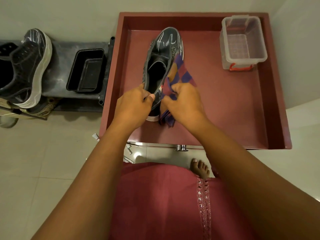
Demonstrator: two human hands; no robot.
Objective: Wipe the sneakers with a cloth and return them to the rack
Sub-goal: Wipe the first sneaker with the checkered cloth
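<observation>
A dark sneaker (161,54) with a white sole lies over the maroon tray table (216,104), toe pointing away. My left hand (136,104) grips its heel collar, thumb inside the opening. My right hand (183,101) holds a checked purple, maroon and orange cloth (181,71) bunched against the sneaker's right side. The matching second sneaker (29,66) rests tilted on the top of the shoe rack (58,66) at the left.
A black rectangular tray (86,70) sits on the rack top. A clear plastic box (242,42) with red clips stands in the tray table's far right corner. More shoes (43,108) show on the rack's lower level. Tiled floor and my bare foot (200,168) lie below.
</observation>
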